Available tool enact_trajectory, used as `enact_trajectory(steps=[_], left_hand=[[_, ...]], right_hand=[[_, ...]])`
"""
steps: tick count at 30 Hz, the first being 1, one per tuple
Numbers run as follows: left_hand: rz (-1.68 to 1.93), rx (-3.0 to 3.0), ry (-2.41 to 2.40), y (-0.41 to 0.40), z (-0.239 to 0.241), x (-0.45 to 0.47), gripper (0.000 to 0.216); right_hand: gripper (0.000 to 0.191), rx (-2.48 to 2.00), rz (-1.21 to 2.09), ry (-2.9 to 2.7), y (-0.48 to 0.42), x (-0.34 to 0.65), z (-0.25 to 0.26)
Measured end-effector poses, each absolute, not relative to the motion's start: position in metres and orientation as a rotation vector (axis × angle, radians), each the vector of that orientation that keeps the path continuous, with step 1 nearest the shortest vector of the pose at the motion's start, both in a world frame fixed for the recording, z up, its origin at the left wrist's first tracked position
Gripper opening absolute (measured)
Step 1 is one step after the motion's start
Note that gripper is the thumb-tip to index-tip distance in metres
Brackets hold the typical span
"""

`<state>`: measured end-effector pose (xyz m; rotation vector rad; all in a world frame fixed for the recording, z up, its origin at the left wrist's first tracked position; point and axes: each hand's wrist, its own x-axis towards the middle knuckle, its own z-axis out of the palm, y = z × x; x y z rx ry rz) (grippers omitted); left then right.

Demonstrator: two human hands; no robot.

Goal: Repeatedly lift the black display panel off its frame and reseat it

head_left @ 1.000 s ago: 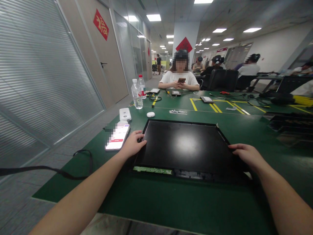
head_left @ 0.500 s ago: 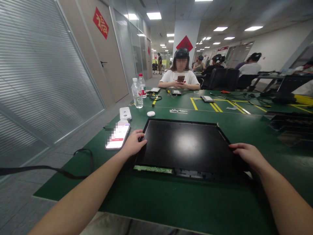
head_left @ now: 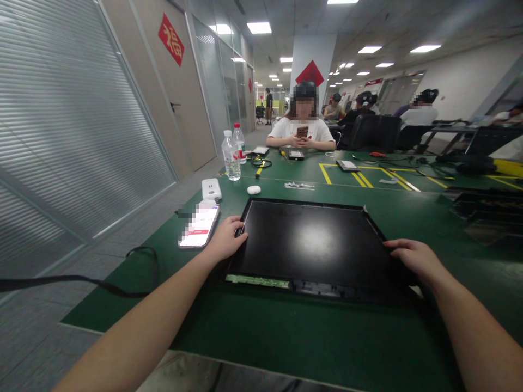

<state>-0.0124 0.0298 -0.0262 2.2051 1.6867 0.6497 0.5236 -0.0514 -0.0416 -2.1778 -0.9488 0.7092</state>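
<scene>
A black display panel (head_left: 298, 245) lies face up on the green table in front of me, a ceiling light mirrored in its screen. Along its near edge a strip of green circuit board (head_left: 257, 281) is exposed. My left hand (head_left: 229, 239) grips the panel's left edge, thumb on top and the other fingers along the side. At the opposite edge, my right hand (head_left: 417, 258) holds the frame with the thumb above; its lower fingers are hidden under the rim. Close to my left hand rests a lit phone (head_left: 200, 227).
Beyond the panel are a white earbud case (head_left: 254, 190), a white power bank (head_left: 211, 189) and two water bottles (head_left: 231, 158). Dark flat parts (head_left: 486, 212) are stacked at right. A black strap (head_left: 81, 280) hangs at left. Across the table sits a person (head_left: 301, 130) holding a phone.
The view has shifted very slightly. Both hands stay on the panel's edges, and the panel keeps its place on the table.
</scene>
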Motion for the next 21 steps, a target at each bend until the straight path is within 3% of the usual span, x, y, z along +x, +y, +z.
enact_trajectory(steps=[21], left_hand=[[0.65,2.244,1.655,0.0326,-0.0273,-0.0144,0.042]], right_hand=[[0.036,-2.153,0.724,-1.032,-0.0484,0.5288,-0.0411]])
